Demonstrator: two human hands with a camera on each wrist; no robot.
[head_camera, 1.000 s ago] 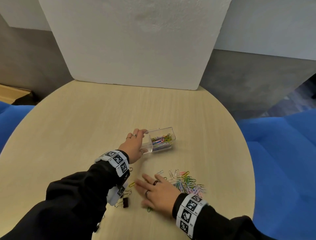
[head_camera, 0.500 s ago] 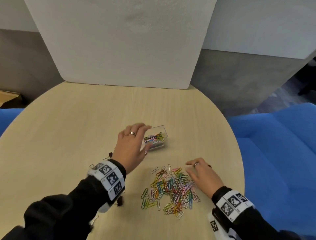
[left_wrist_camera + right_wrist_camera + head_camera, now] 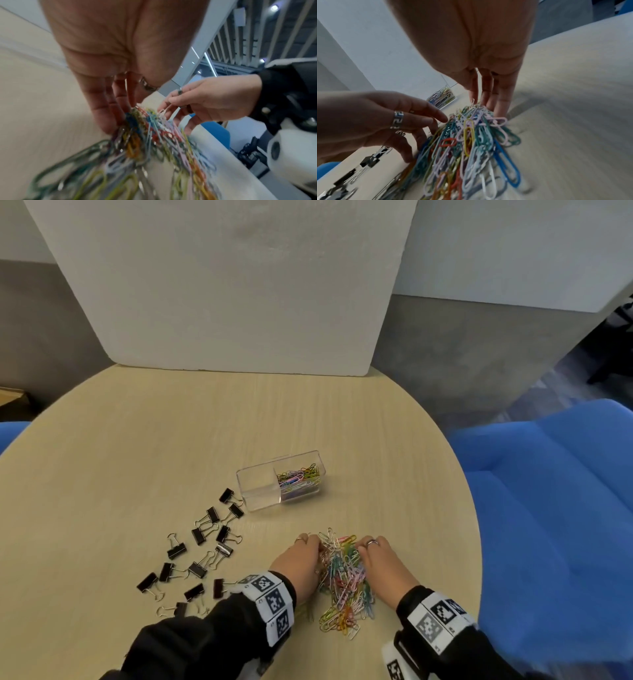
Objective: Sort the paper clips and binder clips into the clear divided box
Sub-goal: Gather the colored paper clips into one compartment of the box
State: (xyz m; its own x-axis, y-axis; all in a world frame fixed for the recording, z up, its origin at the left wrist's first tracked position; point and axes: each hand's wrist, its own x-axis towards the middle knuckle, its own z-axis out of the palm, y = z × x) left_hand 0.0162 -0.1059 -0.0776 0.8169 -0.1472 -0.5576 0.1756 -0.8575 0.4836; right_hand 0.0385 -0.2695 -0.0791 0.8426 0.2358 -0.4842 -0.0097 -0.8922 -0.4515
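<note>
A heap of coloured paper clips (image 3: 344, 580) lies near the table's front edge. My left hand (image 3: 303, 559) presses against its left side and my right hand (image 3: 380, 559) against its right side, fingers fairly straight, squeezing the heap between them. The wrist views show the left fingers (image 3: 111, 108) and right fingers (image 3: 489, 94) touching the clips. The clear divided box (image 3: 260, 498) stands beyond the heap; its right compartment holds paper clips (image 3: 299, 475), and its left compartment looks empty. Several black binder clips (image 3: 198, 553) are scattered left of my left hand.
The round wooden table (image 3: 137, 457) has a white foam board (image 3: 222, 285) standing at its far edge. Blue chairs (image 3: 548, 491) sit to the right and left of the table. The table's right rim is close to my right hand.
My left hand has let go of the box and come down to the heap. My right hand has slid left. The spread-out paper clips are now pushed into a narrower heap.
</note>
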